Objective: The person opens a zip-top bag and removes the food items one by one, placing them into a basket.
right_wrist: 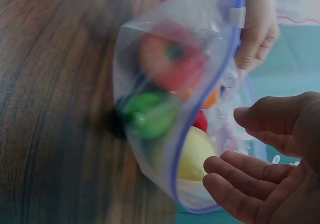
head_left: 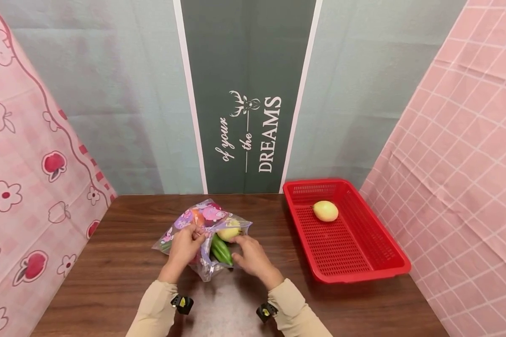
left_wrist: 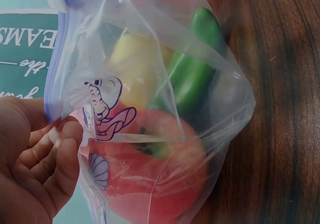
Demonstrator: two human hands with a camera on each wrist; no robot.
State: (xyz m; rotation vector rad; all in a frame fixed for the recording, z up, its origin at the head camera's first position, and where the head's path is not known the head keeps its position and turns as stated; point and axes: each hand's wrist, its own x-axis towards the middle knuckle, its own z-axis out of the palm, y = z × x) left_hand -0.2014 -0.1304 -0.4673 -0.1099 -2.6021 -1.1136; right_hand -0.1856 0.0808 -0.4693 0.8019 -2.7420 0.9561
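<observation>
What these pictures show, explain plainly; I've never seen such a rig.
No machine: a person works barehanded. The widest picture comes from a camera worn on the head; the other two come from the left wrist camera and right wrist camera. On the wooden table sit a red basket with one yellow fruit inside, and a clear printed bag containing produce, including a green vegetable. The left hand pinches the bag's edge. The right hand is open beside its mouth, gripping nothing.

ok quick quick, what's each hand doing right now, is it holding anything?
Left hand: closed, pinching the edge of the printed zip bag.
Right hand: open, holding nothing, by the bag's mouth.
</observation>
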